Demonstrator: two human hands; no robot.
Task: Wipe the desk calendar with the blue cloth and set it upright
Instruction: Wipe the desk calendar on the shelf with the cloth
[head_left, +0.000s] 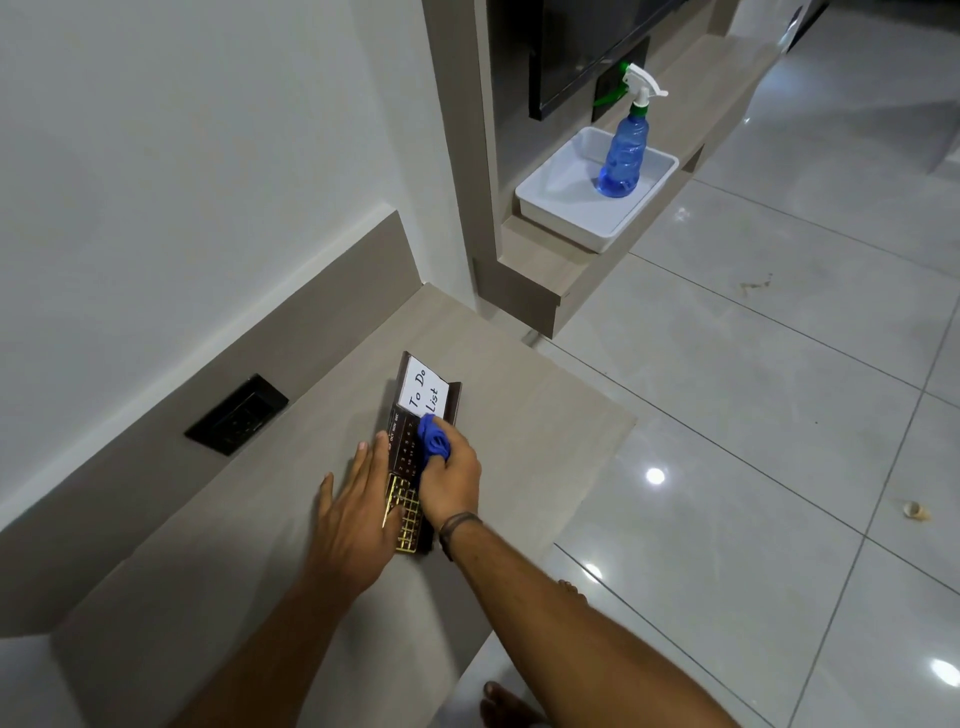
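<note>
**Head view: wiping the calendar while it lies flat**

Head camera shows your desk calendar (415, 447) lying flat on the worktop (519, 415), near its outer edge and toward the far end, with the white "To Do List" card (423, 391) facing up at the far part. It is not upright yet, so the second half of the task is still open.

Your right hand (451, 480) is closed around the blue cloth (434, 441), bunched into a small wad, and presses it on the dark date panel just below the card. A bunched cloth gives a firm pad, which probably helps to rub a small surface.

Your left hand (358, 512) is open, fingers spread, palm down. It rests partly on the worktop and partly on the near, gold-grid part of the calendar. I judge it is there to keep the calendar from sliding under the wiping.

The spray bottle (626, 150) stands in a white tray (566, 218) on the shelf beyond the far end, well apart from your hands. A dark wall socket (236, 414) sits on the back panel to the left.

When you lift the calendar to stand it, take care that the loose-looking card does not slip.
</note>
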